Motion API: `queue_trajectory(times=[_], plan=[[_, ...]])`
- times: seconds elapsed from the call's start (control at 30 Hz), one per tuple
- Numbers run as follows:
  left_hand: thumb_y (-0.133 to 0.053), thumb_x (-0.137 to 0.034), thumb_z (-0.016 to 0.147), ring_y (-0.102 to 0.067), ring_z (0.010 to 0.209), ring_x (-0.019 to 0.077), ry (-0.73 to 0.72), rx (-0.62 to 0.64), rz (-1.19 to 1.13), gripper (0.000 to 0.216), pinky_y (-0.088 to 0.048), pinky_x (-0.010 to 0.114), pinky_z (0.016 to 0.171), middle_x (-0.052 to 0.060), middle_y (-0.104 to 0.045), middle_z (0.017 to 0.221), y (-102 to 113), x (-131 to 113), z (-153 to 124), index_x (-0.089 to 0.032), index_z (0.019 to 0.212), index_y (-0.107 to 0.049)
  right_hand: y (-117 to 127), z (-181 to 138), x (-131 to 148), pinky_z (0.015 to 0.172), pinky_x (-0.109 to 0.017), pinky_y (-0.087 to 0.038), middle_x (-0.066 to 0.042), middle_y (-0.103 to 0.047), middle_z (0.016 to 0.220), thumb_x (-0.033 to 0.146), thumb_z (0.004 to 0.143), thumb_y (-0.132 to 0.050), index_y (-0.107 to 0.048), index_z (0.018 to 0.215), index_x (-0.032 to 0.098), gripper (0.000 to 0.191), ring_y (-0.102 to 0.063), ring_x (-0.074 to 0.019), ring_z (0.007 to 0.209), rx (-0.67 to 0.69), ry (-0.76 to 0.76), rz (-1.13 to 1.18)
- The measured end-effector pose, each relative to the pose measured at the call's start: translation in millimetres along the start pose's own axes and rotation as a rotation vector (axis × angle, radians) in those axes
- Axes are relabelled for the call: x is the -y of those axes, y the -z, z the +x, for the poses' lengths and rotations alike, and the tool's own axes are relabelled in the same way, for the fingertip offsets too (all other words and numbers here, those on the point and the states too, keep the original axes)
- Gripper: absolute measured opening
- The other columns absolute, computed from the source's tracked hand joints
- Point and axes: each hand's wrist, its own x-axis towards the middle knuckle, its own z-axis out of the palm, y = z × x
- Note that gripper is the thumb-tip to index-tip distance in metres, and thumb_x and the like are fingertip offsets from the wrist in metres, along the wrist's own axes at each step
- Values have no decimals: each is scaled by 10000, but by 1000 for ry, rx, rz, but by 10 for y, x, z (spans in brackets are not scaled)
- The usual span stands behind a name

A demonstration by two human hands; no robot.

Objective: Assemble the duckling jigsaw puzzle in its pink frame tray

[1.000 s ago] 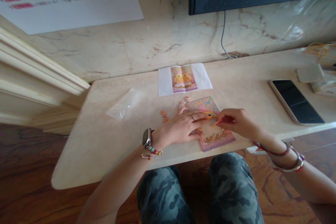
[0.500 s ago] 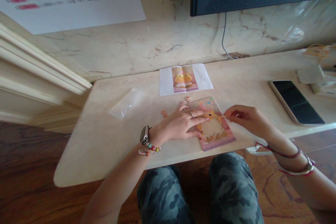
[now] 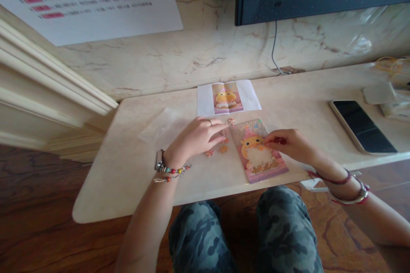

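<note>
The clear plastic bag beside my left hand lies flat; I cannot tell if anything is in it. The wall sheet carries writing too blurred to read. The duck puzzle lies between my hands near the table's front edge. My left fingers reach, loosely curled, over loose pieces; my right hand pinches at the puzzle's right edge.
</note>
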Motion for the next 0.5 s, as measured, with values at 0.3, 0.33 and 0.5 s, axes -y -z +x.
queue_trajectory(times=[0.3, 0.33, 0.5], plan=[[-487, -270, 831, -598, 862, 159, 151, -8, 83, 242, -458, 302, 784, 44, -643, 967, 57, 148, -135, -190, 1037, -587, -67, 76, 147, 519, -204, -400, -9, -664, 676, 221, 762, -511, -673, 759, 183, 166, -541, -101, 537, 29, 40, -94], [-486, -271, 832, -598, 857, 157, 139, -1, 75, 239, -458, 300, 781, 41, -644, 961, 43, 135, -128, -192, 1033, -588, -77, 72, 162, 529, -205, -404, -12, -664, 685, 210, 764, -509, -670, 755, 181, 164, -546, -103, 547, 6, 54, -112], [-471, -261, 843, -591, 835, 139, 72, 0, 18, 227, -462, 285, 760, 33, -638, 947, -13, 17, -76, -203, 1028, -588, -125, 45, 176, 609, -212, -427, -35, -647, 736, 159, 770, -496, -643, 735, 176, 153, -579, -121, 656, -75, 187, -150]])
